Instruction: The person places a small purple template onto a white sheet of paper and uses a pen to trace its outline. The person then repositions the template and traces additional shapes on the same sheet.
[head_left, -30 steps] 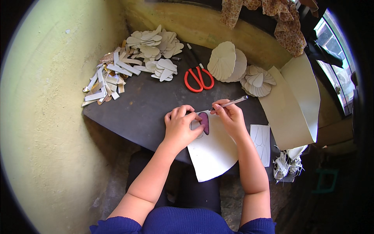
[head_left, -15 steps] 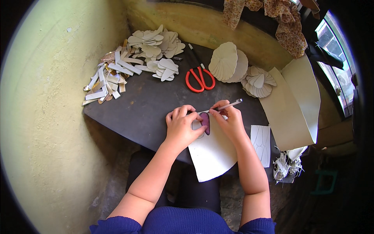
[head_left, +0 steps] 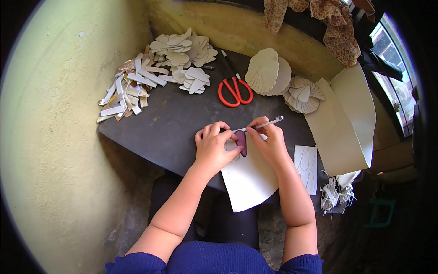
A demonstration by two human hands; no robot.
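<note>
A white sheet (head_left: 250, 185) lies at the table's near edge and overhangs it. On its upper part rests a small purple elongated template (head_left: 242, 145) with rounded ends. The thumb and fingertips of my left hand (head_left: 211, 150) hold the template down against the sheet. A drawn rounded outline shows partly beneath that hand. My right hand (head_left: 270, 142) pinches a pen (head_left: 276, 120), its tip end at the template's upper right edge; the exact contact point is hidden by my fingers.
Red-handled scissors (head_left: 235, 92) lie beyond my hands. Cut strips (head_left: 121, 98) and rounded white pieces (head_left: 194, 81) are heaped far left. Fanned oval pieces (head_left: 263, 71) stand far right. A large curved sheet (head_left: 335, 128), an outlined card (head_left: 305, 169) and scraps (head_left: 336, 194) are right.
Both hands keep almost the same place on the template and pen. The whole view has shifted very slightly.
</note>
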